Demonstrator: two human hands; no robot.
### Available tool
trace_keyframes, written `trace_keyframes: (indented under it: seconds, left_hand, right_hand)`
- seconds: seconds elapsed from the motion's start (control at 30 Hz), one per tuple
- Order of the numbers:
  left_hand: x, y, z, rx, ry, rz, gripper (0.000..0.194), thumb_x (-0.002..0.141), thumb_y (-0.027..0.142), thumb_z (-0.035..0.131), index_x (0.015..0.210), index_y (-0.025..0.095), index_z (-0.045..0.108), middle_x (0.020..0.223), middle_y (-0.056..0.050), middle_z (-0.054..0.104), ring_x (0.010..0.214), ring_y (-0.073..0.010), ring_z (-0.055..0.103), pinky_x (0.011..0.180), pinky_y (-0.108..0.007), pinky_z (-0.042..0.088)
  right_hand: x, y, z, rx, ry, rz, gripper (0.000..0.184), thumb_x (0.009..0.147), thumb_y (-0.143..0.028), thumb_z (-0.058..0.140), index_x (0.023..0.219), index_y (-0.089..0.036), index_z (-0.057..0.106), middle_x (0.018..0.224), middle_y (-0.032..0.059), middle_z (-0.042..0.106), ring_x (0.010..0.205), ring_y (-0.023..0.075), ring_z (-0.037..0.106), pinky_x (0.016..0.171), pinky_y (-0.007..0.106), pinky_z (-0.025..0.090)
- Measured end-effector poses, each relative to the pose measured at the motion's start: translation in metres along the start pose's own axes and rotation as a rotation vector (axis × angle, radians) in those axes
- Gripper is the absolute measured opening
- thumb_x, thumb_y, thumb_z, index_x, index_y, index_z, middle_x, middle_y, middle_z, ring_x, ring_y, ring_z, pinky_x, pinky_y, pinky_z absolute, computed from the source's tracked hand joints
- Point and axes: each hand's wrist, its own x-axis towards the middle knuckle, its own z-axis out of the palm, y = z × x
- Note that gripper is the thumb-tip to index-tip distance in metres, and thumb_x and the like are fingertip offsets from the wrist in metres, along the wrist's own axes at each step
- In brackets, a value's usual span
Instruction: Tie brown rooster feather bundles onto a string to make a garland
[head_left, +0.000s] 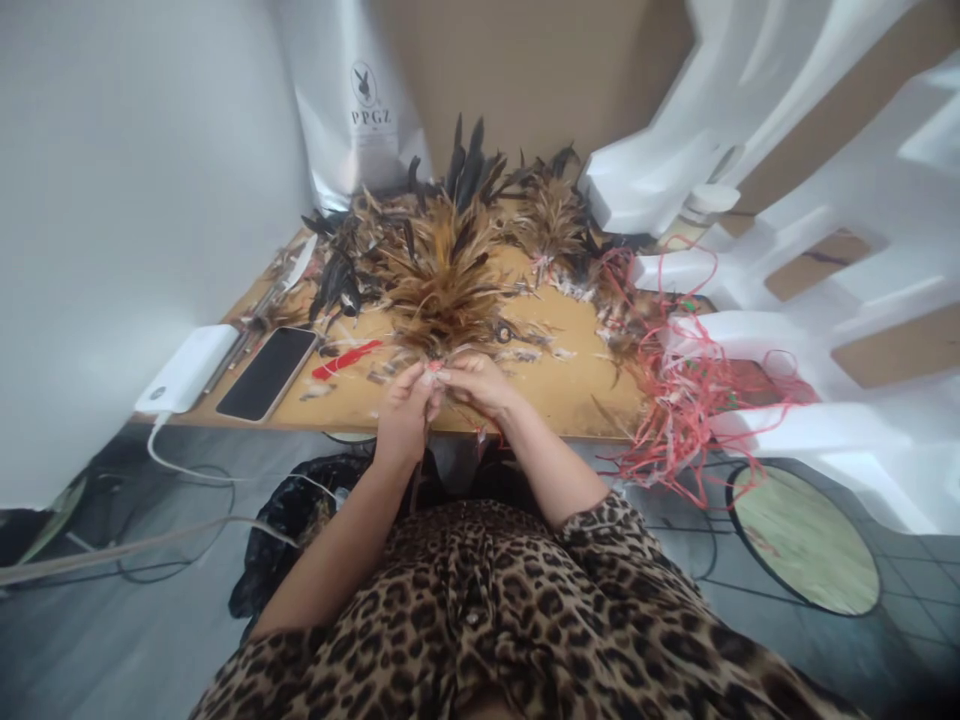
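Both my hands meet at the table's front edge, fingertips pinched together. Between them is the bound base of a bunch of brown feathers (442, 270), which fans out away from me over the table. A bit of pink-red string shows at the fingertips. My left hand (405, 405) is closed at the base, and my right hand (478, 382) pinches the same spot from the other side. A short red strip (346, 359) lies left of my hands. Exactly which fingers press the string is too small to make out.
On the left of the wooden table (577, 390) lie a phone (268, 373) and a white power bank (189, 367) with a cable. More feathers (553, 212) are at the back. Tangled pink string (686, 400) hangs over white plastic at right. A silver bag (367, 110) stands behind.
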Motion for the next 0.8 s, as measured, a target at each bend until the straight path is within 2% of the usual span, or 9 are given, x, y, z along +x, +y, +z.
trace_keyframes:
  seconds: [0.07,0.13,0.23,0.3,0.4,0.57,0.7,0.8]
  left_hand:
    - [0.000,-0.003,-0.003,0.046,0.066,0.044,0.029,0.070,0.033,0.075,0.091,0.014,0.067,0.063,0.001,0.056,0.047,-0.0034,0.040,0.039,-0.015,0.027]
    - [0.001,-0.008,-0.007,0.093,0.135,0.091,0.033,0.071,0.034,0.074,0.097,0.014,0.068,0.062,0.002,0.055,0.046,-0.0036,0.040,0.040,-0.015,0.028]
    - [0.003,-0.015,-0.013,0.156,0.200,0.170,0.038,0.072,0.034,0.073,0.105,0.016,0.066,0.060,0.003,0.055,0.046,-0.0044,0.042,0.042,-0.017,0.032]
    - [0.003,-0.019,-0.015,0.174,0.215,0.211,0.040,0.072,0.034,0.073,0.107,0.017,0.064,0.066,0.003,0.058,0.047,-0.0046,0.045,0.044,-0.017,0.035]
    - [0.003,-0.021,-0.015,0.158,0.195,0.182,0.038,0.072,0.034,0.073,0.105,0.016,0.064,0.068,0.002,0.058,0.049,-0.0046,0.046,0.045,-0.017,0.036]
    - [0.002,-0.014,-0.010,0.064,0.074,0.030,0.030,0.070,0.033,0.074,0.091,0.014,0.067,0.060,0.002,0.053,0.049,-0.0047,0.042,0.043,-0.015,0.031]
    - [0.006,-0.009,-0.008,0.055,0.071,0.000,0.026,0.067,0.033,0.076,0.082,0.013,0.069,0.062,0.001,0.053,0.048,-0.0031,0.038,0.039,-0.014,0.024]
    - [0.013,-0.008,-0.007,0.039,0.088,-0.003,0.027,0.063,0.032,0.078,0.078,0.012,0.069,0.062,0.000,0.053,0.046,-0.0024,0.037,0.038,-0.013,0.024]
  right_hand:
    - [-0.001,-0.001,0.008,-0.031,0.077,-0.003,0.038,0.061,-0.047,0.077,0.062,-0.012,0.061,0.048,-0.0030,0.054,0.042,0.0051,0.041,0.045,0.019,0.033]
    - [-0.001,-0.002,0.016,-0.064,0.195,-0.013,0.038,0.060,-0.047,0.077,0.063,-0.013,0.063,0.055,-0.0013,0.060,0.048,0.0064,0.048,0.050,0.020,0.037]
    - [-0.001,0.000,0.025,-0.110,0.350,-0.009,0.038,0.058,-0.047,0.077,0.059,-0.014,0.060,0.054,-0.0029,0.058,0.048,0.0059,0.046,0.050,0.020,0.035]
    - [0.000,0.001,0.028,-0.107,0.395,0.000,0.040,0.056,-0.049,0.078,0.057,-0.015,0.057,0.052,-0.0035,0.057,0.047,0.0059,0.045,0.048,0.020,0.034]
    - [0.000,0.002,0.029,-0.061,0.396,0.015,0.045,0.054,-0.053,0.078,0.054,-0.016,0.051,0.049,-0.0030,0.055,0.043,0.0065,0.044,0.045,0.020,0.034]
    - [0.000,0.003,0.021,-0.066,0.268,0.030,0.044,0.059,-0.054,0.075,0.056,-0.016,0.054,0.046,-0.0021,0.055,0.041,0.0084,0.046,0.046,0.022,0.038]
    - [0.000,0.001,0.016,-0.286,0.319,-0.084,0.039,0.066,-0.051,0.071,0.058,-0.014,0.060,0.056,-0.0003,0.060,0.052,0.0078,0.050,0.054,0.020,0.039]
    - [-0.003,-0.005,0.015,-0.481,0.379,-0.155,0.034,0.072,-0.047,0.066,0.065,-0.013,0.066,0.060,0.0002,0.062,0.055,0.0078,0.048,0.056,0.020,0.037]
